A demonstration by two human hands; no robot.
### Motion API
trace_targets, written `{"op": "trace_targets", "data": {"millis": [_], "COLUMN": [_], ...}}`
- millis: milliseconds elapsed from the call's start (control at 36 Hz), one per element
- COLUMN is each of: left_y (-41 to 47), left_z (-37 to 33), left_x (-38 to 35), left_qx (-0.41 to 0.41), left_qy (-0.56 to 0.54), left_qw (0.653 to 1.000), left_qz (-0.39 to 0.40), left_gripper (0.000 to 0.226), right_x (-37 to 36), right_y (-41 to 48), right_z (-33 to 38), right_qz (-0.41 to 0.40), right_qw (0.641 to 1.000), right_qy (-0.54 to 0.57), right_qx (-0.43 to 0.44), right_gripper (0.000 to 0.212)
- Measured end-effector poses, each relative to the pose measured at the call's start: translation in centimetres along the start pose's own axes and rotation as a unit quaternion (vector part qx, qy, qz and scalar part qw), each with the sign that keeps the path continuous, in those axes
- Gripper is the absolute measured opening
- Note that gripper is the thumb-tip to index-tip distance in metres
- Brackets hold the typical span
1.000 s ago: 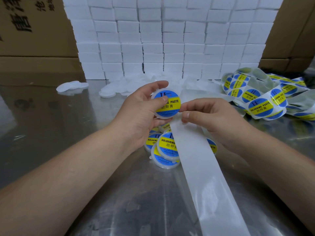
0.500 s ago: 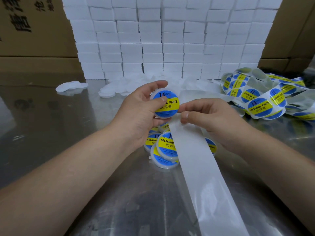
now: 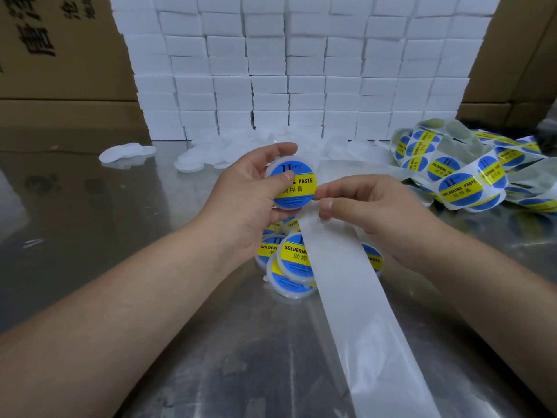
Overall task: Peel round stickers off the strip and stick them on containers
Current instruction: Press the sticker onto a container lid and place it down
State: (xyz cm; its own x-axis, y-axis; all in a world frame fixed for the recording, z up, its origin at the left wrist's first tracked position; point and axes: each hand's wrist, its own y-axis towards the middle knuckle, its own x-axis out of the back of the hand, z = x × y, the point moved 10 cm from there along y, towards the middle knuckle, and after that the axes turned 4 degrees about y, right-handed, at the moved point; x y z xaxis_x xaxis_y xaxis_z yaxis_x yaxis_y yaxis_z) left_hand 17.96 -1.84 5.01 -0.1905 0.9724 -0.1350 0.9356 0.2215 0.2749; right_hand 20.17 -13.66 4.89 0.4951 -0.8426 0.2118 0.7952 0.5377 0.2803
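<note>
Still unmoved, the left hand (image 3: pixel 244 203) grips the labelled container (image 3: pixel 298 190) and the right hand (image 3: pixel 379 209) pinches the strip (image 3: pixel 346 285).

A person's bare left grip (image 3: pixel 250 194) holds up a round white container (image 3: pixel 294 184) bearing a blue and yellow "Soldering Paste" sticker (image 3: pixel 298 188), thumb across its face. The right grip (image 3: pixel 370 212), fingers curled, appears to pinch the end of a bare white backing strip (image 3: pixel 346 282) that runs toward the viewer over the shiny metal desk (image 3: pixel 120 221). Beneath both grips lie piled labelled containers (image 3: pixel 294 260). A tangled sticker strip (image 3: pixel 458 182) lies at right, and stacked white boxes (image 3: pixel 301 70) stand behind.
</note>
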Motion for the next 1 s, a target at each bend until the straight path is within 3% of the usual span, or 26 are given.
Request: {"op": "trace_targets", "data": {"millis": [444,583,750,1000], "left_y": [0.0,-0.4,-1.0,-1.4], "left_z": [-1.9,-1.3,-1.0,-1.6], "left_x": [1.8,0.1,-1.3,-1.4], "left_qx": [-0.061,-0.044,-0.046,-0.096], "left_qy": [0.005,0.023,0.059,0.185], "left_qw": [0.996,0.999,0.997,0.978], "left_qz": [-0.064,-0.018,0.032,0.019], "left_gripper": [0.031,0.029,0.028,0.023], "right_x": [1.2,1.7,0.9,0.9], "right_y": [0.4,0.2,0.0,-0.1], "right_z": [-0.3,0.0,0.7,1.0], "right_qz": [-0.047,-0.077,-0.045,-0.054], "right_qw": [0.998,0.996,0.997,0.989], "right_qy": [-0.033,-0.053,-0.058,-0.121], "right_qx": [-0.003,0.007,0.028,0.058], "right_gripper": [0.013,0.016,0.024,0.023]}}
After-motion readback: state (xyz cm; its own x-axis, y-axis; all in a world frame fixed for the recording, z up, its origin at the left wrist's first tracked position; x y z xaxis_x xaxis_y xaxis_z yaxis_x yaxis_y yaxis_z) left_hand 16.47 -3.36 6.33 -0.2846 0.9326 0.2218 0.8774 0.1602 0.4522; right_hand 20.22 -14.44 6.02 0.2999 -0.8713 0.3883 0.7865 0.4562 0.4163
